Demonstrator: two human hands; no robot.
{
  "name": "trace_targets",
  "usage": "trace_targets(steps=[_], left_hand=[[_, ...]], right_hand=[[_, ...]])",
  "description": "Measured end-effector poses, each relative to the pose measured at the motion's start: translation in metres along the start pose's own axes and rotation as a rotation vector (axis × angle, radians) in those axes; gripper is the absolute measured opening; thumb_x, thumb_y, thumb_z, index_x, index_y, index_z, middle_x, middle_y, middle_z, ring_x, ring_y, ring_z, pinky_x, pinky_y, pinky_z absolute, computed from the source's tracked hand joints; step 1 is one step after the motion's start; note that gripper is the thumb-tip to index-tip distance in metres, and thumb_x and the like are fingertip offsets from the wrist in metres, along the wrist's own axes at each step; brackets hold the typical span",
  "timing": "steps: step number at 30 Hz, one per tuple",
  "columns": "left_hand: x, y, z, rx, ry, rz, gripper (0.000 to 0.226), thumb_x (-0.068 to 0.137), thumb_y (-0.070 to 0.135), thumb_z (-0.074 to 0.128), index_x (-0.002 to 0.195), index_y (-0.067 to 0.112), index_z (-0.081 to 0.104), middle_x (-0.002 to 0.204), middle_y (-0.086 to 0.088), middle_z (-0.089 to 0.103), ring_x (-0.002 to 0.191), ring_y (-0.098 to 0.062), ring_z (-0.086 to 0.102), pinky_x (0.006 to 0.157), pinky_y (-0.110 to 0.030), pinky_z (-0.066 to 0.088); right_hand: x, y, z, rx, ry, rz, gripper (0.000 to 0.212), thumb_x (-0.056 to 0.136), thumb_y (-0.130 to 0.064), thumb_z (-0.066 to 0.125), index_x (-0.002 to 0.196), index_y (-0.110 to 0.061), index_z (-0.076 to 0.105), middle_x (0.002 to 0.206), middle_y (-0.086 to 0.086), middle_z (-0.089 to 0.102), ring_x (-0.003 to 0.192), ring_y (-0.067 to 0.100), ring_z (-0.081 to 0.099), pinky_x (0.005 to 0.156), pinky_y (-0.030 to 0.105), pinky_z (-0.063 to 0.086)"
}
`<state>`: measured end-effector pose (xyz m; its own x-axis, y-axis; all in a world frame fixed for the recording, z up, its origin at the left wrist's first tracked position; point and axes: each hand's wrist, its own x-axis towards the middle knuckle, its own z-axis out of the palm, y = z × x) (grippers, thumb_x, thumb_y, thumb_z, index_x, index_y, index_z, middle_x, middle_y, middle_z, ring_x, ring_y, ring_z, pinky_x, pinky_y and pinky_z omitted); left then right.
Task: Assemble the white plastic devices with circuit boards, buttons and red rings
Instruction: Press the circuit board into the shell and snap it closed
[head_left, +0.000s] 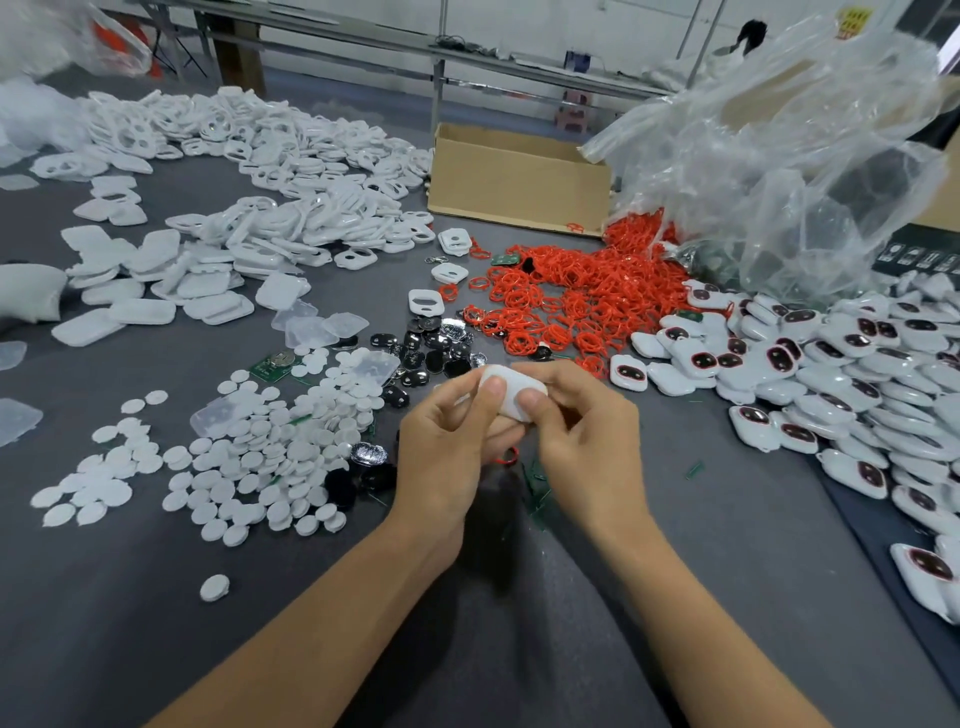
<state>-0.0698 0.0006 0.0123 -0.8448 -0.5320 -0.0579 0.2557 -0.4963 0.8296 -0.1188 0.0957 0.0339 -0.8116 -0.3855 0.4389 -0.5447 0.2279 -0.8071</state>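
A white plastic device (511, 395) is held over the grey table, pinched from both sides. My left hand (449, 447) grips its left edge with the thumb on top, and my right hand (582, 431) grips its right edge the same way. A bit of red ring (508, 457) shows under the hands. White round buttons (249, 457) lie heaped at the left. Black button pieces (436, 348) and a green circuit board (272, 366) sit just beyond. Red rings (571, 296) are piled ahead. Finished devices (831, 374) with dark red-rimmed windows are stacked at the right.
White shell halves (249, 208) cover the far left of the table. A cardboard box (519, 179) stands behind the rings, beside a crumpled clear plastic bag (779, 156). Clear plastic covers (311, 327) lie near the buttons. Grey table surface (156, 623) shows near me.
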Motion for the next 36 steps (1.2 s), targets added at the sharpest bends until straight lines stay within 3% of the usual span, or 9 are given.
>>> trace_targets(steps=[2, 5, 9, 13, 16, 21, 26, 31, 36], left_hand=[[0.001, 0.0, 0.0, -0.058, -0.035, -0.058, 0.025, 0.087, 0.019, 0.063, 0.108, 0.007, 0.066, 0.078, -0.007, 0.073, 0.066, -0.012, 0.069, 0.056, -0.018, 0.052], [0.005, 0.005, -0.003, -0.126, -0.082, -0.077, 0.026, 0.093, 0.004, 0.053, 0.118, 0.008, 0.061, 0.076, -0.004, 0.072, 0.062, -0.009, 0.064, 0.056, -0.019, 0.052], [0.007, 0.009, -0.006, -0.039, -0.104, -0.012, 0.032, 0.093, -0.006, 0.05, 0.116, 0.014, 0.062, 0.087, -0.002, 0.075, 0.074, -0.011, 0.07, 0.061, -0.022, 0.057], [0.004, 0.008, -0.007, 0.078, -0.135, 0.022, 0.032, 0.093, -0.005, 0.052, 0.113, 0.018, 0.063, 0.093, -0.003, 0.076, 0.075, -0.014, 0.069, 0.059, -0.028, 0.057], [0.002, 0.008, -0.006, 0.137, -0.165, 0.042, 0.031, 0.094, -0.007, 0.051, 0.114, 0.013, 0.064, 0.087, -0.004, 0.075, 0.061, -0.014, 0.063, 0.056, -0.028, 0.057], [0.001, 0.009, -0.005, 0.21, -0.199, 0.072, 0.032, 0.094, -0.008, 0.05, 0.111, 0.014, 0.066, 0.085, -0.003, 0.073, 0.058, -0.011, 0.054, 0.054, -0.023, 0.052], [-0.001, 0.008, -0.004, 0.246, -0.212, 0.095, 0.032, 0.094, -0.009, 0.048, 0.116, 0.008, 0.064, 0.076, 0.002, 0.071, 0.054, -0.003, 0.053, 0.053, -0.016, 0.047], [0.0, 0.01, -0.004, 0.249, -0.195, 0.102, 0.033, 0.095, -0.009, 0.048, 0.119, 0.007, 0.064, 0.095, -0.002, 0.074, 0.075, -0.003, 0.066, 0.061, -0.015, 0.052], [-0.003, 0.01, -0.002, 0.24, -0.203, 0.1, 0.032, 0.094, -0.009, 0.048, 0.117, 0.008, 0.064, 0.083, 0.001, 0.074, 0.058, -0.003, 0.061, 0.054, -0.015, 0.051]], right_hand=[[-0.004, 0.001, 0.005, -0.228, 0.052, -0.165, 0.025, 0.085, -0.003, 0.06, 0.099, -0.019, 0.072, 0.087, -0.003, 0.074, 0.082, 0.016, 0.069, 0.076, 0.031, 0.053], [-0.005, 0.004, 0.006, -0.192, 0.045, -0.236, 0.021, 0.077, -0.003, 0.069, 0.095, -0.013, 0.073, 0.102, -0.004, 0.072, 0.096, 0.015, 0.068, 0.088, 0.027, 0.05], [0.0, 0.001, 0.001, 0.044, -0.033, -0.006, 0.033, 0.078, 0.002, 0.07, 0.1, -0.022, 0.067, 0.102, -0.014, 0.068, 0.091, 0.001, 0.063, 0.08, 0.017, 0.049], [0.006, 0.002, -0.007, 0.329, -0.165, 0.308, 0.028, 0.081, 0.008, 0.066, 0.099, -0.012, 0.057, 0.076, 0.003, 0.067, 0.06, 0.009, 0.061, 0.058, 0.022, 0.05], [0.008, 0.001, -0.01, 0.587, -0.263, 0.455, 0.025, 0.086, 0.014, 0.055, 0.105, -0.002, 0.049, 0.066, 0.009, 0.066, 0.053, 0.013, 0.062, 0.052, 0.021, 0.049], [0.009, 0.003, -0.013, 0.609, -0.378, 0.463, 0.019, 0.088, 0.013, 0.047, 0.101, 0.006, 0.059, 0.067, 0.011, 0.066, 0.058, 0.015, 0.063, 0.054, 0.019, 0.049], [0.008, 0.007, -0.009, 0.569, -0.322, 0.446, 0.021, 0.088, 0.013, 0.046, 0.092, 0.006, 0.065, 0.066, 0.013, 0.065, 0.057, 0.016, 0.062, 0.057, 0.021, 0.052], [0.007, 0.007, -0.004, 0.595, -0.355, 0.461, 0.019, 0.091, 0.01, 0.045, 0.101, 0.008, 0.061, 0.075, 0.015, 0.066, 0.069, 0.021, 0.063, 0.077, 0.033, 0.054], [0.008, 0.008, -0.009, 0.628, -0.331, 0.485, 0.02, 0.089, 0.013, 0.045, 0.095, 0.008, 0.062, 0.067, 0.012, 0.066, 0.06, 0.016, 0.064, 0.06, 0.022, 0.054]])
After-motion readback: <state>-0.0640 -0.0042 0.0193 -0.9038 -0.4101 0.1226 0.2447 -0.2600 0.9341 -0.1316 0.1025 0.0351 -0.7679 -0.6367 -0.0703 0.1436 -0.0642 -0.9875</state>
